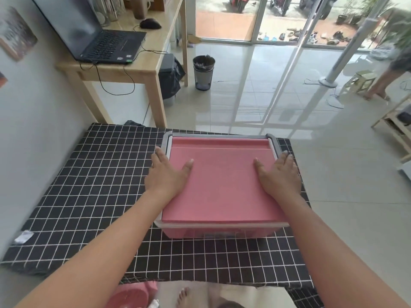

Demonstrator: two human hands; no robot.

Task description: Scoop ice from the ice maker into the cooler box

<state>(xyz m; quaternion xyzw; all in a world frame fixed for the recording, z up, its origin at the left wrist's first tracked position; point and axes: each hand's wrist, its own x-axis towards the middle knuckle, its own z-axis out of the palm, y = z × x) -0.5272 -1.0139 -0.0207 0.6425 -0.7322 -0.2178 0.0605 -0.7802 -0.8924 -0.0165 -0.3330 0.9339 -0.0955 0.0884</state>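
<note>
A pink cooler box [222, 230] with a flat pink lid [222, 185] and a grey handle [218, 136] at its far side stands on a table covered by a black cloth with a white grid [89, 196]. The lid is down on the box. My left hand [166, 174] grips the lid's left edge, thumb on top and fingers over the side. My right hand [280, 174] grips the right edge the same way. No ice maker or scoop shows in view.
A pink round object [131, 296] sits low at the table's near edge by my feet. A wooden desk [144, 70] with a laptop [106, 41] stands behind left, a bin [203, 72] beside it. A person [395, 63] stands far right near a stool [362, 81].
</note>
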